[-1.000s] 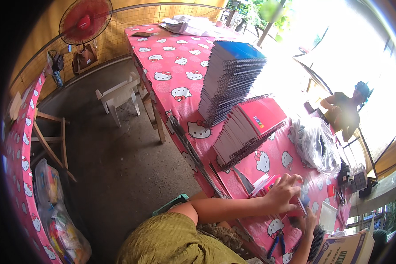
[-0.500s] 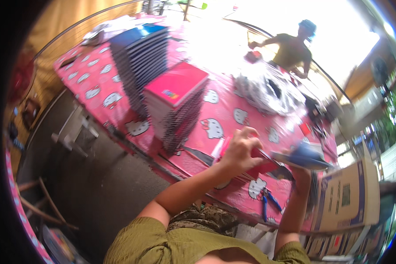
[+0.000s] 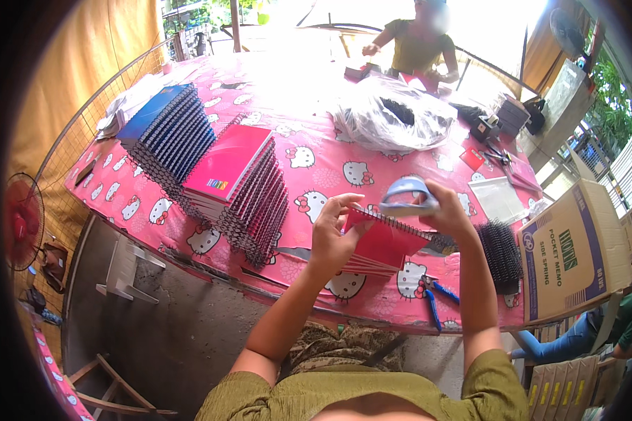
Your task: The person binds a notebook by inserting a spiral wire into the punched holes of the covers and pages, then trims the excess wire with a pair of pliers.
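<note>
Red notebook (image 3: pixel 386 247): stood right of the red stack (image 3: pixel 230 165), gripped by the left hand (image 3: pixel 332 235); pale-blue object (image 3: pixel 411 208): gripped by the right hand (image 3: pixel 448 209), right of the stack; likely faults were loose pinching dropping the notebook, hard pressing bending its coil.

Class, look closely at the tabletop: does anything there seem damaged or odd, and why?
Yes: the pink tablecloth looks damaged. A dark, ragged patch shows between the stack of pink notebooks and the left hand. It looks odd because it breaks the printed pattern, as if the covering had torn.
</note>
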`<state>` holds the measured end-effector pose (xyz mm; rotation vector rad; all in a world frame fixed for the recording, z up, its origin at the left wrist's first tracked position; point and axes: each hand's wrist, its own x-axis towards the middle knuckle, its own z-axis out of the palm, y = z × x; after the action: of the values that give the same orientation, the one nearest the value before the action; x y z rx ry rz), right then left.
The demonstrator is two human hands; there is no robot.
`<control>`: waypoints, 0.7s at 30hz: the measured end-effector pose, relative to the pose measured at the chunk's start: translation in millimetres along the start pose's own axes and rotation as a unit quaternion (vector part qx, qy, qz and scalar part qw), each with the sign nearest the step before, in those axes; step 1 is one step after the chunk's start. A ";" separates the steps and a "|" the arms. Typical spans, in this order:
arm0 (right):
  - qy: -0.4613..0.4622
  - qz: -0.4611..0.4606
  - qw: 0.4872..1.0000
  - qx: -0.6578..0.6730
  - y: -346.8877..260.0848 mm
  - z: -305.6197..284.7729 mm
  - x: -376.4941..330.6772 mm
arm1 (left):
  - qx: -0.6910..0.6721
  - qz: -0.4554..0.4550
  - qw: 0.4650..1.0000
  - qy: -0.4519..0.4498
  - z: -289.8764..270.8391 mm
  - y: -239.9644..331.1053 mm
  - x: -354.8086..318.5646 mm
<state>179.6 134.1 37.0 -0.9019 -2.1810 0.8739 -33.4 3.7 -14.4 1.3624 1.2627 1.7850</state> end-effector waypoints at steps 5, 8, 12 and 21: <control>-0.062 0.031 0.960 0.273 -0.4 -3.7 -0.6 | -0.101 -0.025 0.994 0.021 -9.3 -4.9 -4.2; 0.027 0.011 0.998 -0.057 15.0 2.4 6.3 | -0.118 -0.067 0.991 -0.016 -12.8 4.8 0.8; 0.081 0.129 0.935 -0.320 38.7 -3.4 -12.6 | -0.159 -0.057 0.986 -0.015 -17.9 3.0 -0.3; 0.094 0.078 0.909 -0.399 21.5 -1.8 -123.0 | -0.263 -0.041 0.964 -0.008 -10.4 -7.4 4.5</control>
<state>259.8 52.3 -12.9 -1.4811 -2.3150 -0.1035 -45.4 6.9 -19.6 1.0025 0.7407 1.8673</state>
